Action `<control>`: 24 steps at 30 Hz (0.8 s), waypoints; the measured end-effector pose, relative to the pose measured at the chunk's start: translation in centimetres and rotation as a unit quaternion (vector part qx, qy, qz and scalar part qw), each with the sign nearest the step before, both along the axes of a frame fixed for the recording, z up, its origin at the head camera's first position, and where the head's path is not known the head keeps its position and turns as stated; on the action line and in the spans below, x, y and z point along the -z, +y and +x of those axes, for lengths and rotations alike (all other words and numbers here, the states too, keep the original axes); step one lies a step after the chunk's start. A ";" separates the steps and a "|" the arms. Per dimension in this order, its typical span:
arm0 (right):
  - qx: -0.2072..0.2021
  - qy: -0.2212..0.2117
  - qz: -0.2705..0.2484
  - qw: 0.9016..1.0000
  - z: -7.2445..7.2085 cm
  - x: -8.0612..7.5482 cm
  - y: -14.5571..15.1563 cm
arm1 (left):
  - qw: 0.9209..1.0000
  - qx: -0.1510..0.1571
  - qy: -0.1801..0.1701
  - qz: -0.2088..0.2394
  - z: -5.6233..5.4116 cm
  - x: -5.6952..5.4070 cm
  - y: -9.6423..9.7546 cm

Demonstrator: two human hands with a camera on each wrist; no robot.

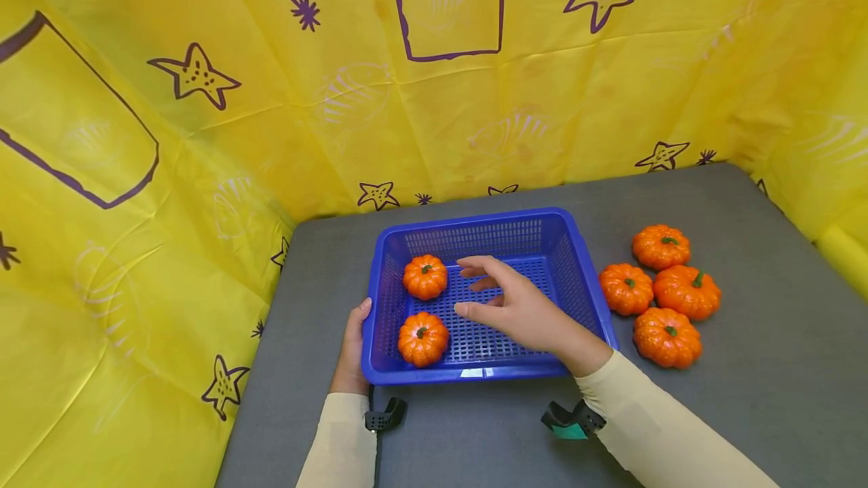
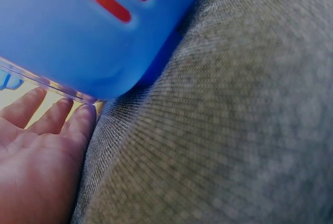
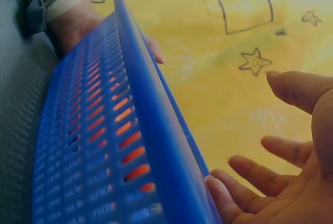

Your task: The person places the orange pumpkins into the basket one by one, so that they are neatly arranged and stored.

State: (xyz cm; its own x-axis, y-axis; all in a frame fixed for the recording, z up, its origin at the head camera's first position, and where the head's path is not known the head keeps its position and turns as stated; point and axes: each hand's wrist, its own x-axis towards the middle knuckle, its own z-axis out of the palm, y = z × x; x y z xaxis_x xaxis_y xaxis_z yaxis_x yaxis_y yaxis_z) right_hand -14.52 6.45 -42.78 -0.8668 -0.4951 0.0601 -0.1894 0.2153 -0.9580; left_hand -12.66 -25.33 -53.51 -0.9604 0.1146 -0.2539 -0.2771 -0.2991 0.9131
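A blue plastic basket [image 1: 484, 373] with slotted walls sits on the grey table, holding two small orange pumpkins, one toward its back left [image 1: 425, 277] and one toward its front left [image 1: 423, 340]. My left hand [image 1: 353, 349] holds the basket's left side, thumb at the rim; in the left wrist view its fingers [image 2: 49, 117] meet the basket's edge from outside. Above the basket's middle hovers my right hand [image 1: 518, 311], nothing in it, thumb and fingers spread apart to the right of the two pumpkins. The right wrist view shows orange through the slots.
Right of the basket, several more orange pumpkins [image 1: 667, 337] stand clustered on the grey table [image 1: 766, 322], the nearest one close to the basket's right wall. A yellow patterned cloth [image 1: 434, 126] hangs behind and along both sides. Each wrist wears a black strap [image 1: 385, 414].
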 end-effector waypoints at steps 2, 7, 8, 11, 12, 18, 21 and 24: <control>0.001 -0.002 -0.002 1.000 0.0 -0.1 0.3 | 1.000 -0.003 -0.003 0.001 0.0 0.0 0.0; 0.009 0.002 -0.006 1.000 0.0 -0.2 1.0 | 1.000 -0.003 -0.003 0.002 0.1 0.0 0.0; 0.011 0.005 -0.005 1.000 0.1 -0.2 1.1 | 1.000 -0.002 -0.002 0.003 0.1 0.0 0.0; 0.019 0.014 -0.003 1.000 0.0 0.0 1.6 | 1.000 0.002 0.001 0.006 0.0 -0.1 0.1; 0.022 0.017 -0.003 1.000 0.0 0.0 1.8 | 1.000 0.004 0.001 0.006 0.0 -0.1 0.1; 0.038 0.030 -0.003 0.999 0.1 0.0 2.9 | 1.000 0.009 0.006 0.006 0.0 -0.1 0.0; 0.046 0.030 0.002 0.999 0.2 0.1 3.4 | 1.000 0.010 0.007 0.007 0.0 0.0 0.0; 0.052 0.024 0.006 0.998 0.3 0.2 3.9 | 1.000 0.009 0.006 0.008 -0.1 0.0 0.0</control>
